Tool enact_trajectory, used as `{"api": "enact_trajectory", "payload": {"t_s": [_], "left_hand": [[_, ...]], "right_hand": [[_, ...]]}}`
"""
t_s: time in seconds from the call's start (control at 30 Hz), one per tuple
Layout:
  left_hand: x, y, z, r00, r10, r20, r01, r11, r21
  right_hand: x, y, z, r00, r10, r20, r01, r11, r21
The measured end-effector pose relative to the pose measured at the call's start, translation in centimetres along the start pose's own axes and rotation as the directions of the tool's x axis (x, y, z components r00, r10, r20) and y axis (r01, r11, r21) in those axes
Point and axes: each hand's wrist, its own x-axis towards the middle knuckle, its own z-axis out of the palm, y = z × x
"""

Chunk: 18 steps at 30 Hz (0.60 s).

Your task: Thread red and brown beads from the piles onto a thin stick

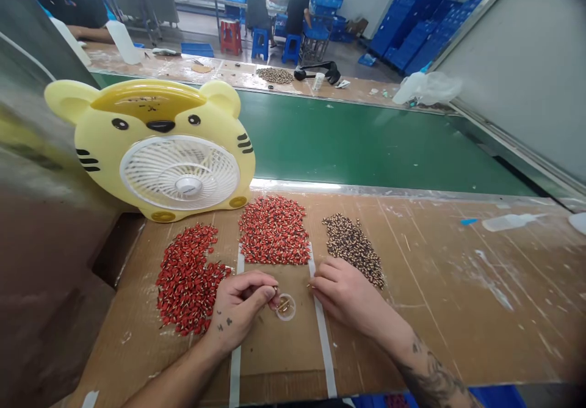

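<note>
My left hand (238,313) rests on the cardboard-covered table, fingers pinched together on a thin small part over a little clear round dish (285,307). My right hand (342,292) lies just right of the dish, fingers curled, fingertips near the dish; whether it holds anything is hidden. Two piles of small red parts lie ahead: one at left (185,280), one in the middle (274,229). A pile of dark brownish parts (353,248) lies beside my right hand.
A yellow tiger-shaped desk fan (158,148) stands at the table's back left. A green conveyor belt (366,142) runs behind the table. A clear squeeze bottle (510,221) lies at the right. Other people sit at benches far behind, by stacks of blue crates (423,20).
</note>
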Motion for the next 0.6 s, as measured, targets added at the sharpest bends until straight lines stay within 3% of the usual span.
{"api": "enact_trajectory", "payload": {"t_s": [0.2,0.33,0.37,0.43,0.5,0.6], "left_hand": [[0.1,0.3,0.3,0.999,-0.020,0.035,0.021,0.999,-0.030],[0.0,0.4,0.2,0.999,-0.014,0.030,0.015,0.998,-0.053],[0.0,0.4,0.2,0.999,-0.015,0.028,0.017,0.998,-0.060],[0.0,0.3,0.1,0.999,-0.022,0.033,0.024,0.997,-0.075],[-0.1,0.2,0.2,0.999,-0.032,0.040,0.035,0.996,-0.083],[-0.2,0.2,0.3,0.998,-0.048,0.039,0.051,0.995,-0.082]], "right_hand": [[3.2,-0.2,1.8,0.984,-0.070,0.166,0.101,0.977,-0.186],[3.3,0.4,0.3,0.975,-0.078,0.206,0.108,0.985,-0.135],[2.7,1.1,-0.6,0.982,-0.037,0.186,0.060,0.991,-0.116],[0.8,3.7,-2.8,0.982,0.181,0.061,-0.170,0.975,-0.144],[-1.9,7.5,-4.9,0.907,0.406,-0.107,-0.419,0.893,-0.164],[-5.7,13.8,-6.5,0.813,0.534,-0.233,-0.579,0.784,-0.225]]}}
